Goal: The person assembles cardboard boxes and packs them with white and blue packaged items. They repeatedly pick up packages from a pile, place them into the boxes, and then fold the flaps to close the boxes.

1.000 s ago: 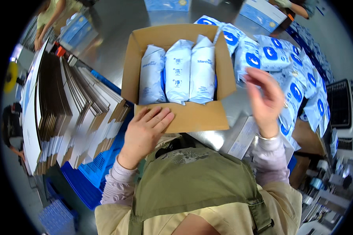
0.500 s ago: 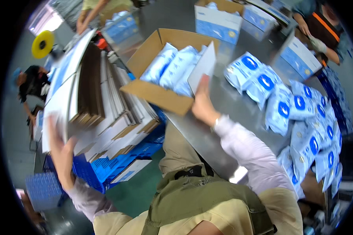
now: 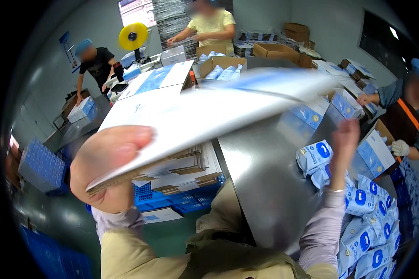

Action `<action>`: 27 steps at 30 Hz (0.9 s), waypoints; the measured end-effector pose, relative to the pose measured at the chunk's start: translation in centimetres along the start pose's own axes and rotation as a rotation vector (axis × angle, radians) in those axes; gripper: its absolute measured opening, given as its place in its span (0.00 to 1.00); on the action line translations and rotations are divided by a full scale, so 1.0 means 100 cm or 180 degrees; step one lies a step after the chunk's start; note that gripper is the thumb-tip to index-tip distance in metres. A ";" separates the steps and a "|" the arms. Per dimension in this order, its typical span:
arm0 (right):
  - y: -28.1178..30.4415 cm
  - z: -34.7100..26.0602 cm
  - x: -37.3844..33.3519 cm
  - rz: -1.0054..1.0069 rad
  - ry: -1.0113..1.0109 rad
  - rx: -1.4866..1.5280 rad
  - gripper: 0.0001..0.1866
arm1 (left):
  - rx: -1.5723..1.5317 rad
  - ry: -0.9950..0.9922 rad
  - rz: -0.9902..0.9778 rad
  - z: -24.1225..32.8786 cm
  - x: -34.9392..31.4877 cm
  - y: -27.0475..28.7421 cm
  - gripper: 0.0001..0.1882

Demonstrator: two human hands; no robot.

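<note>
**Flat carton blank lifted across the table**

The person's left hand (image 3: pixel 111 172) is gripping the near end of a flattened white cardboard carton blank (image 3: pixel 205 109), the grip closed with the thumb lying on top of the sheet and the fingers curled beneath its corrugated edge. The blank is stretching up and away from that hand, tilted and blurred, passing over the steel table (image 3: pixel 260 172) toward the right side of the view. The right hand (image 3: pixel 344 139) is raised on the far side, its fingers pointing up just below the blank's far end; whether that grip is touching or holding the sheet cannot be told, since the blur hides the contact.

Under the lifted blank, a stack of flattened cartons (image 3: pixel 181 169) is lying on a blue plastic crate (image 3: pixel 172 200) just left of the table. White and blue pouches (image 3: pixel 363 218) are piling up along the table's right edge, near the right forearm. Beyond the blank, an open cardboard box (image 3: pixel 223 65) holding more pouches is standing on the table.

Other people are working nearby: one in a yellow shirt (image 3: pixel 214 25) at the far end, one in dark clothes (image 3: pixel 95 63) at the left beside a yellow tape roll (image 3: pixel 133 36), and one in an orange vest (image 3: pixel 405 116) at the right, handling blue and white boxes (image 3: pixel 344 104).
</note>
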State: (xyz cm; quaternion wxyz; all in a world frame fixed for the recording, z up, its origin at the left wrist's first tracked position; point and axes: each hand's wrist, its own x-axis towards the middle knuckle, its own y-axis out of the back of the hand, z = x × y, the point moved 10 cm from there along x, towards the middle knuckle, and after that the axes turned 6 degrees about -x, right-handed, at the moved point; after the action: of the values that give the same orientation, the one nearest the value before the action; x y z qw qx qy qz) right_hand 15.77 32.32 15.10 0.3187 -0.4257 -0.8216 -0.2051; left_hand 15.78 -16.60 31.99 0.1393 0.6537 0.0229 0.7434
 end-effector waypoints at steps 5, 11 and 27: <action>0.112 -0.019 0.031 0.0547 -0.0560 0.1942 0.36 | -0.1509 0.1254 -0.0207 -0.042 0.007 -0.076 0.10; 0.118 0.051 -0.031 0.0236 -0.1518 0.0530 0.22 | -0.2396 0.2665 0.0222 -0.174 -0.107 -0.124 0.12; -0.120 -0.046 -0.042 -0.1523 0.0803 -0.3117 0.39 | -0.2317 0.4141 -0.1808 -0.206 -0.215 -0.187 0.21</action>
State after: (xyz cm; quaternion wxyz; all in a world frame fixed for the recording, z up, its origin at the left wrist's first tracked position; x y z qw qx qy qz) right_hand 9.23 20.49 14.61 0.1242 -0.2979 -0.6596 -0.6788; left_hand 1.25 -0.72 4.21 0.4869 -0.0286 0.0211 0.8728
